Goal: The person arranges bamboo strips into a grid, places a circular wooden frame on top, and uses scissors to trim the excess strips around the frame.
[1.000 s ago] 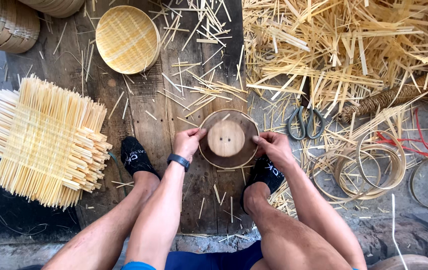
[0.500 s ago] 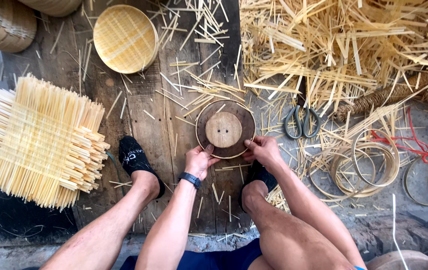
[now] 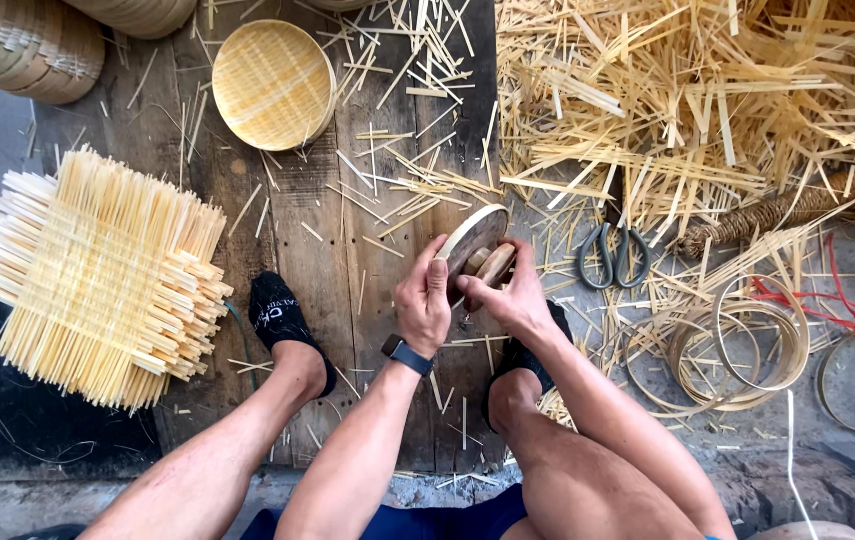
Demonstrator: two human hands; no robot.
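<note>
A round wooden form [image 3: 471, 243] is held tilted on edge above the plank floor [image 3: 347, 300], between both hands. The left hand [image 3: 423, 300] is closed around its lower left rim, thumb upward; a dark watch [image 3: 406, 354] is worn on that wrist. The right hand [image 3: 509, 295] is clasped on the form's lower right side, fingers pressed to the central knob. Just right of the right hand, scissors [image 3: 611, 253] lie among bamboo strips [image 3: 707, 120]. Further right, bamboo hoops [image 3: 737, 345] are stacked. Well to the left of the left hand a woven mat [image 3: 97, 275] rests; above it, a round woven lid [image 3: 272, 85] is seen.
</note>
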